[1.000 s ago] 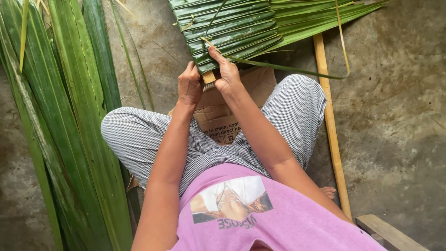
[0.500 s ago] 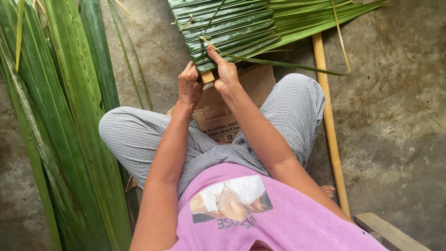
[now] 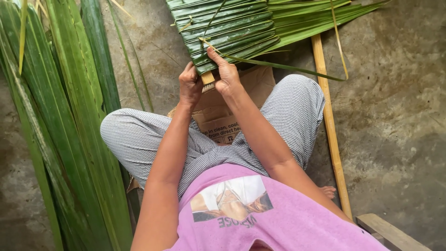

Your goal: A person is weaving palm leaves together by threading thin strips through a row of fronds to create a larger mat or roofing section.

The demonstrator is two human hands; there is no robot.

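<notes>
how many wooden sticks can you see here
2. One long pale stick lies on the concrete floor by the person's right knee. A second, short stick end pokes out of the folded leaf panel, between the left hand and right hand. Others may be hidden under leaves.

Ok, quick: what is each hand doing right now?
Left hand: closed at the near edge of the layered panel of folded green palm leaves, beside its wooden stick end.
Right hand: fingers pressing on that panel.
</notes>
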